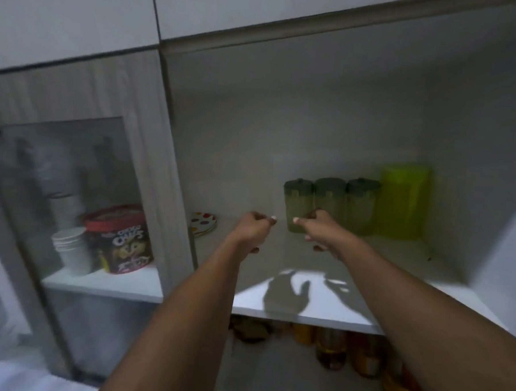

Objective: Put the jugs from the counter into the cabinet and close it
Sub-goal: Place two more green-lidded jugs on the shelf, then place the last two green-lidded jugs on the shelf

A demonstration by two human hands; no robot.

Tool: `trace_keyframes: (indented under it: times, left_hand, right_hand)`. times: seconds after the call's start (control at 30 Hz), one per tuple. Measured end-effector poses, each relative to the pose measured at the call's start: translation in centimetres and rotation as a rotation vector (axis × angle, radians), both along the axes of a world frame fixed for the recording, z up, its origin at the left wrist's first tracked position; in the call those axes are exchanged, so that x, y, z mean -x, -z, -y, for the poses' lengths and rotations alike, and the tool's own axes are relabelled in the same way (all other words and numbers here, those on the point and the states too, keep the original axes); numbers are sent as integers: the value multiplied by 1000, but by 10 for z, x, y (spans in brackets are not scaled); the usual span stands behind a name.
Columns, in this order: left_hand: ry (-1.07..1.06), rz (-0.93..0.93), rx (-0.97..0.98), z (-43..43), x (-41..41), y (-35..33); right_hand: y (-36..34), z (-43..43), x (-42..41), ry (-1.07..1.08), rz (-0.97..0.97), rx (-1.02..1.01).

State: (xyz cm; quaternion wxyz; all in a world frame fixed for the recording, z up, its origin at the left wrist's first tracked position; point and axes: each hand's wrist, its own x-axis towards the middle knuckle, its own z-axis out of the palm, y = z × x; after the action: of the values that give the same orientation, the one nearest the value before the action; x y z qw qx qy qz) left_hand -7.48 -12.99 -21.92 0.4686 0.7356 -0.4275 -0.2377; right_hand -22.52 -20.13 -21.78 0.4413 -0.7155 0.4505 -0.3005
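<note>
Three green see-through jugs with dark lids stand in a row at the back right of the open cabinet shelf (319, 312): the leftmost jug (297, 197), the middle jug (330, 196) and the right jug (362, 203). Both my arms reach into the cabinet. My right hand (317, 228) is at the lower front of the leftmost jug, thumb against it, its other fingers hanging loose and apart. My left hand (253, 229) hovers a little left of that jug, loosely curled and holding nothing.
A taller yellow-green container (403, 200) stands right of the jugs. A spotted plate (203, 222) lies at the shelf's left. Behind the glass door (72, 185) on the left are paper cups (71, 251) and a cereal tub (120, 239). Jars (332, 348) fill the shelf below.
</note>
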Motion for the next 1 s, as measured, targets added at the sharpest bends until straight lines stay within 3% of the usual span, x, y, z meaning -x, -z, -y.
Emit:
trace_keyframes:
  times: [0.13,0.37,0.6,0.83,1.0]
  left_hand:
    - [17,-67,-56,-81,-5,-1]
    - [-164,-95,-50,-238,-67,-9]
    - [-467,-107,-86,-457,-162,2]
    - [-882,-212,-86,-720,-241,39]
    - [-1127,-340,-90,-856,-263,80]
  right_hand:
    - [2,-62,-14,-124,5,-32]
    - [-10,-184,-98,-362,40,-71]
    - [-6,-357,-242,-625,28,-95]
    - [57,-586,-369,-956,-72,-152]
    - [101,-707,-417,-1132,-172,-178]
